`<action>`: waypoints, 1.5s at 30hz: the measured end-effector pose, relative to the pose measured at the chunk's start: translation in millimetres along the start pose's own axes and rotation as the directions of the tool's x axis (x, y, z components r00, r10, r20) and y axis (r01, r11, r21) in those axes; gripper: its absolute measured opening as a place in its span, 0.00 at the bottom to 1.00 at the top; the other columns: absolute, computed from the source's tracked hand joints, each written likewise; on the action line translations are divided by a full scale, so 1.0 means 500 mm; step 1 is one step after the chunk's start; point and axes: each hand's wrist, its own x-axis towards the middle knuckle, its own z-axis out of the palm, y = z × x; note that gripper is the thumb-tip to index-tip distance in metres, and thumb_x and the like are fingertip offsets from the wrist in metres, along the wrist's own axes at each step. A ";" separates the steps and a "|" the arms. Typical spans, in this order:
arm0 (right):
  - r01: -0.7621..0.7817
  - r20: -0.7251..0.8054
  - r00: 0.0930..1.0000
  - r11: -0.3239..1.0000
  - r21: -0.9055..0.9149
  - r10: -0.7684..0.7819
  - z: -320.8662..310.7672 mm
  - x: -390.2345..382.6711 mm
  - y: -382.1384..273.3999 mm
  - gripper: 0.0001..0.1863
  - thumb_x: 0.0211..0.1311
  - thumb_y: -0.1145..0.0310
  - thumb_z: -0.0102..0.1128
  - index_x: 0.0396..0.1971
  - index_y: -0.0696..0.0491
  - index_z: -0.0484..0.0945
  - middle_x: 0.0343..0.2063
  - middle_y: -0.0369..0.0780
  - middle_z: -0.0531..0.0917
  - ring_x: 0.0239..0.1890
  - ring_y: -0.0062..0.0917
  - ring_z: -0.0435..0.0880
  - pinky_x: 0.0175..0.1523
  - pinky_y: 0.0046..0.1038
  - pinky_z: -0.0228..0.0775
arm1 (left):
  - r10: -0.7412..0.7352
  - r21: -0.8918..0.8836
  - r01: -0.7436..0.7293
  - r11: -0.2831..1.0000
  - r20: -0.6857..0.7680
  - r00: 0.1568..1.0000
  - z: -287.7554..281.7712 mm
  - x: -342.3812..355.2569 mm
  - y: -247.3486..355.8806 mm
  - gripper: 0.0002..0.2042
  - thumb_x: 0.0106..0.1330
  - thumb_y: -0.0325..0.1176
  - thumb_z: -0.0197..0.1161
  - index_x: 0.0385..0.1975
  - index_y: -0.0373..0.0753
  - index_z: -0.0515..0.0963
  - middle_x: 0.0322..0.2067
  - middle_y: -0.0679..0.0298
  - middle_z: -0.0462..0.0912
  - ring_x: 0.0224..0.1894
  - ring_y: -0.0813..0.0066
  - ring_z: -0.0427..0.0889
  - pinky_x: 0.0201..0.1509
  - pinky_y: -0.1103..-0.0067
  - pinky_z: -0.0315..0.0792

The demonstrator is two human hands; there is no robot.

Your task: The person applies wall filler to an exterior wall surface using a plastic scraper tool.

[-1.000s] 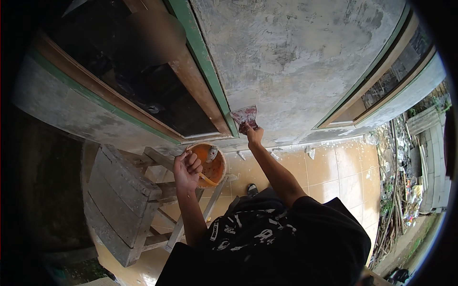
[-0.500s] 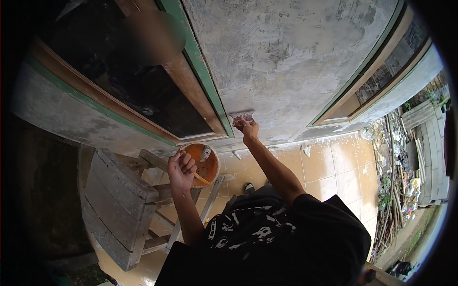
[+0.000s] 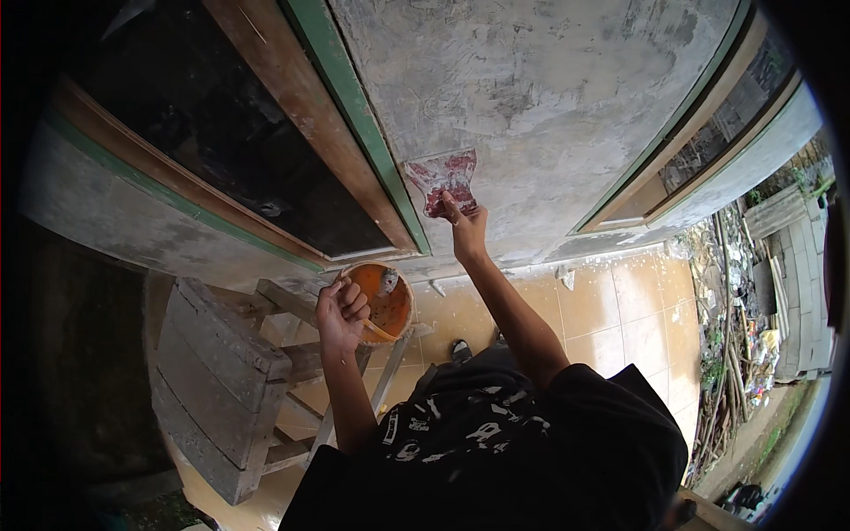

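My right hand (image 3: 467, 226) grips a wide dark-red putty scraper (image 3: 444, 177) smeared with white filler. The flared blade lies against the patchy grey wall (image 3: 522, 106), right beside the green window trim (image 3: 376, 150). My left hand (image 3: 342, 314) is closed at the near-left rim of an orange bucket (image 3: 405, 310), apparently round its handle, part of which is hidden by the fingers. Inside the bucket, a whitish, speckled object (image 3: 388, 282) leans at the far side; its kind is unclear.
A worn wooden bench (image 3: 217, 380) stands left of me, close to the bucket. Windows flank the wall section, one dark-paned (image 3: 230, 133). White splatters dot the yellowish tiled floor (image 3: 584, 305). Sticks and rubble (image 3: 730, 354) lie along the right.
My right hand has drawn the scraper up the wall, and its blade now shows more fully. The bucket and my left hand have shifted slightly right together.
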 end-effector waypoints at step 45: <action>-0.106 -0.028 0.994 0.994 0.019 0.106 -0.035 0.010 0.034 0.09 0.61 0.71 0.59 0.33 0.63 0.79 0.26 0.42 0.83 0.25 0.23 0.82 0.32 0.27 0.78 | -0.052 0.029 0.053 0.998 -0.009 0.999 0.015 0.023 -0.013 0.08 0.64 0.38 0.51 0.29 0.41 0.66 0.16 0.74 0.50 0.15 0.86 0.49 0.18 0.86 0.46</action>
